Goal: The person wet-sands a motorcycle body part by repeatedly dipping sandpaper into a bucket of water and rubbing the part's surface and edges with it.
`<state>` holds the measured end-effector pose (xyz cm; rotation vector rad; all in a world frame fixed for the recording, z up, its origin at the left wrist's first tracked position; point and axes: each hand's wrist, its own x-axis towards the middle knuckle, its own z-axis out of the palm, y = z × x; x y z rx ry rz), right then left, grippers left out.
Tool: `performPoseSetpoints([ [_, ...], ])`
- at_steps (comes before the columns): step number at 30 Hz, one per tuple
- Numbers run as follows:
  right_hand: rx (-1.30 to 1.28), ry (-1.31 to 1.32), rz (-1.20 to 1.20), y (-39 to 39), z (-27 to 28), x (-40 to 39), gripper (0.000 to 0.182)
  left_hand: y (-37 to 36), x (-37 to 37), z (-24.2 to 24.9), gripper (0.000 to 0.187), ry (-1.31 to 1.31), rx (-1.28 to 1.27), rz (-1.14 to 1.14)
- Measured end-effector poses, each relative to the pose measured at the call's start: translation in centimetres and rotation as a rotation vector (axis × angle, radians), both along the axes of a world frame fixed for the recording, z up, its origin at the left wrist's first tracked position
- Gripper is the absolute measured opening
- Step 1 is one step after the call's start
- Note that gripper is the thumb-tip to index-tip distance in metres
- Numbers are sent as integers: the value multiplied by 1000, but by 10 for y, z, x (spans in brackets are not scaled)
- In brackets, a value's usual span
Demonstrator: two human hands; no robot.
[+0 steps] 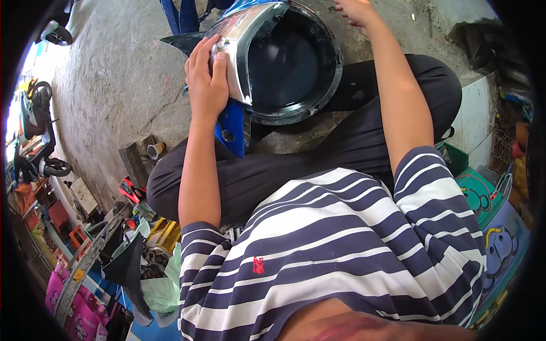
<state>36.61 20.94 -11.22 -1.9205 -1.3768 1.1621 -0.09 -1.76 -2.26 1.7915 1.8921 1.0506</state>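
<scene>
My left hand (pixel 207 77) lies on a shiny silver and blue curved panel (pixel 236 57), its fingers spread over the surface. The panel leans on the rim of a round black basin (pixel 290 62) that holds dark liquid, between my crossed legs. A pointed black part sticks out left of the panel, and a blue piece (pixel 231 128) with a hole shows below my wrist. Beyond the basin's right side, my right hand (pixel 355 11) reaches over the floor at the top edge of view. Its fingers are partly cut off, and a small dark object lies near them.
Grey concrete floor (pixel 125 74) stretches to the left, with a small cup (pixel 155 150) beside a block. Motorcycles (pixel 40 125) stand at the far left. Crates, bags and parts crowd the lower left. A green case (pixel 475 193) and a blue one (pixel 503 244) are at the right.
</scene>
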Motion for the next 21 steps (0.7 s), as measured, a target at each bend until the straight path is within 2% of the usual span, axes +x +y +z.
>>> performPoseSetpoints([
  [2,-63,53,21,-7,2,1,29,1,0,1,42,-1,0,8],
  [5,184,-15,186,8,-39,6,32,0,2,3,42,-5,-9,18],
  [8,-101,160,435,-9,0,-28,36,0,3,4,42,-5,-10,19],
  [11,-329,23,685,-51,56,-66,37,-1,3,4,42,-5,-10,22],
  [13,-416,-59,774,-61,23,-89,39,-1,3,5,42,7,-15,26],
  [15,-560,-167,730,-65,-18,-114,41,-1,4,6,42,-7,-12,28],
  [17,-448,-418,1072,-57,-104,-124,39,-2,5,6,42,-13,-8,24],
  [19,-364,-610,1196,-70,-161,-135,39,-1,4,4,42,-4,7,20],
  [20,-361,-675,1152,-87,-180,-132,41,-4,5,4,42,-17,-4,23],
  [21,-420,-632,1072,-91,-181,-132,40,-1,5,5,42,-29,-3,23],
])
